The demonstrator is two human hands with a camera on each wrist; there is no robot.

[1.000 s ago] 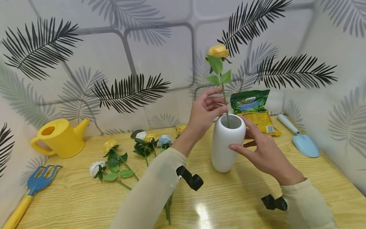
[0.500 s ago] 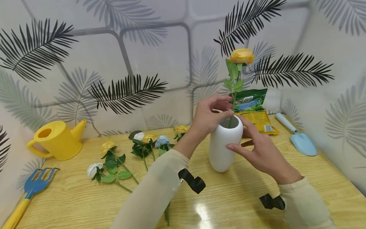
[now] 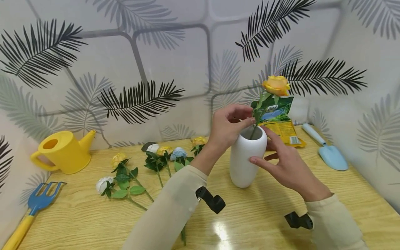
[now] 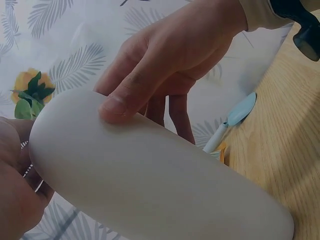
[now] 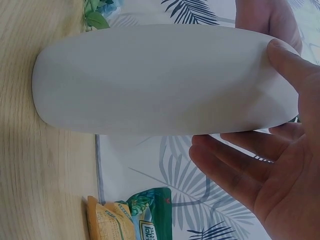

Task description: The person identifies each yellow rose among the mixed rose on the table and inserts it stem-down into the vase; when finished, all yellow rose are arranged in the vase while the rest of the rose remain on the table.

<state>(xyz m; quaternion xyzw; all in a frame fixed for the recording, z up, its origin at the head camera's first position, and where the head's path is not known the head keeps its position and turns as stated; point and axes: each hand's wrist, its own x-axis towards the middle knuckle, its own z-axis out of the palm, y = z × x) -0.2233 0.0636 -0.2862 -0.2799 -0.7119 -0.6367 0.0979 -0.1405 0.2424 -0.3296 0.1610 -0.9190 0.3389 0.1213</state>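
Pinching the stem of a yellow rose [image 3: 277,85] between thumb and fingers, the left grip [image 3: 226,126] sits at the mouth of a white vase [image 3: 247,161], right of the frame's centre, with the lower stem inside it; the right grip [image 3: 285,165] curls round the vase's upper body, thumb on the near side; the rose looks light, its stem thin and probably bendable, its petals likely soft and easily crushed, so the stem seems the place to hold; the vase looks stiff, smooth, perhaps slippery and breakable, best steadied round its upper body; behind it sits a green-and-yellow packet [image 3: 278,130]; a pale blue trowel [image 3: 333,158] lies at the frame's right; loose flowers [image 3: 123,177] lie on the counter [image 3: 90,222] left of centre; a yellow watering can [image 3: 73,156] stands at far left.
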